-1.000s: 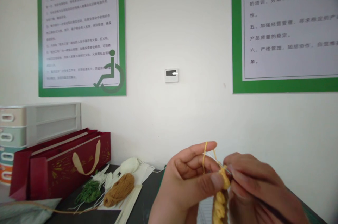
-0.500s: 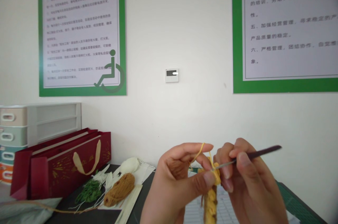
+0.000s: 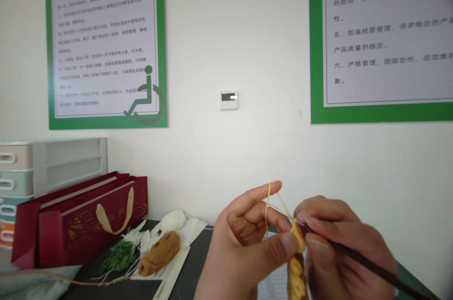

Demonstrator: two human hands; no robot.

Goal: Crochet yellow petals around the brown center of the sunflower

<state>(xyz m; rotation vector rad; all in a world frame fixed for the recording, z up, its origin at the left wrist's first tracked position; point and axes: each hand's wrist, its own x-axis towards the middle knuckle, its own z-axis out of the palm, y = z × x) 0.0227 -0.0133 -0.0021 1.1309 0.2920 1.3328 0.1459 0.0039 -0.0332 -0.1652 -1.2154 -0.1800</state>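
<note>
My left hand (image 3: 244, 243) pinches a yellow and brown crochet piece (image 3: 296, 269) between thumb and fingers, low on the right side of the head view. Yellow yarn (image 3: 268, 205) loops over its raised index finger and runs down to the top of the piece. In my right hand (image 3: 339, 238) is a crochet hook with a dark handle (image 3: 368, 262). Its thin metal shaft passes by the top stitches, and the tip points left, close to the yarn near my left fingers. Part of the piece is hidden behind my left thumb.
Brown yarn (image 3: 160, 254), green yarn (image 3: 118, 256) and white yarn (image 3: 172, 220) lie on the dark table to the left. Behind them stand dark red gift bags (image 3: 85, 224) and a drawer unit (image 3: 71, 161). A green mat (image 3: 412, 279) shows at the right. The wall rises behind.
The hook has swung round: its handle pointed up and right, and now slopes down to the right. My left index finger has risen, stretching the yarn. Both hands have shifted slightly right.
</note>
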